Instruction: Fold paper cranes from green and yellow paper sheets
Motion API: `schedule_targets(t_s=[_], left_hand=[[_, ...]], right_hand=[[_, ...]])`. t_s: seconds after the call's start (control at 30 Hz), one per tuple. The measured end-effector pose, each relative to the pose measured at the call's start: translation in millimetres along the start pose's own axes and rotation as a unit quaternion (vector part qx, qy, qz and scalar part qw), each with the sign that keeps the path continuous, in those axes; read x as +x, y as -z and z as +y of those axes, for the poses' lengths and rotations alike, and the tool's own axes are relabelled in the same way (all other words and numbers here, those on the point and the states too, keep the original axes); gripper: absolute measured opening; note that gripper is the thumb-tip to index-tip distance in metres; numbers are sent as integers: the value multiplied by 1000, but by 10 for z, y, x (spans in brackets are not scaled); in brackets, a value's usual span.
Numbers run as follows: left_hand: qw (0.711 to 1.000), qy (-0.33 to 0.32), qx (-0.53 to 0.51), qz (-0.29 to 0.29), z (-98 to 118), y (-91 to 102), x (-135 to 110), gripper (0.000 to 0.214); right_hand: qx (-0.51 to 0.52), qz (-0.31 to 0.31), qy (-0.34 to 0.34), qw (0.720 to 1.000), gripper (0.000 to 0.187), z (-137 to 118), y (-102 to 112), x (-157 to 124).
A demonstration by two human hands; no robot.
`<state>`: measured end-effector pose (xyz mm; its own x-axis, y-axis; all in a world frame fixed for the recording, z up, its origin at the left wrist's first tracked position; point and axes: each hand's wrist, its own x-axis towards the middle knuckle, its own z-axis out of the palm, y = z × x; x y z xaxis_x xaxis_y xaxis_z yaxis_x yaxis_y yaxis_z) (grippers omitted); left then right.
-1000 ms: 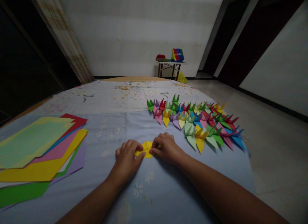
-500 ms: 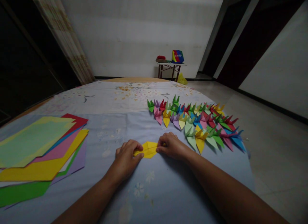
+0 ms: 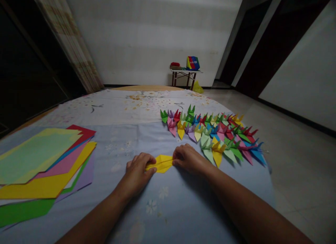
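A folded piece of yellow paper [image 3: 162, 163] lies on the pale blue flowered cloth [image 3: 168, 202] in front of me. My left hand [image 3: 138, 172] presses and pinches its left end with curled fingers. Its right end is pinched by my right hand [image 3: 187, 157], fingers closed. Both forearms rest on the cloth.
A fan of coloured paper sheets [image 3: 42, 163] lies at the left. Several finished paper cranes [image 3: 215, 134] in many colours sit in rows at the right, close to my right hand. A small table [image 3: 185, 76] with a coloured box stands by the far wall. The bare floor [image 3: 296, 156] lies to the right.
My right hand has slid rightward along the yellow paper, so more of the fold now shows between my two hands. The left hand has stayed put.
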<state>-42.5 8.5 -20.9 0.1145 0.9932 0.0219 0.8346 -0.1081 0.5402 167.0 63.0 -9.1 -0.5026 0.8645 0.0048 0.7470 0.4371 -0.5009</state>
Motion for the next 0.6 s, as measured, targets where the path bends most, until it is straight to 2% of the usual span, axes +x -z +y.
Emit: schedule_targets(t_s=[0.13,0.27,0.4,0.6], left_hand=[[1000,-20,3,6,-37,-24,-14,18],[998,-41,42,28,5,-29,-60,18],[995,-60,75,38,145,-14,-152,22],[997,-80,-10,-21,329,40,-253,25]], right_hand=[[-20,-11,-9,1000,16,-47,33,-75],[-57,-1,42,998,25,-141,-29,-79],[-46,14,74,996,33,-174,-76,-43],[-2,-6,168,986,40,-92,-134,-8]])
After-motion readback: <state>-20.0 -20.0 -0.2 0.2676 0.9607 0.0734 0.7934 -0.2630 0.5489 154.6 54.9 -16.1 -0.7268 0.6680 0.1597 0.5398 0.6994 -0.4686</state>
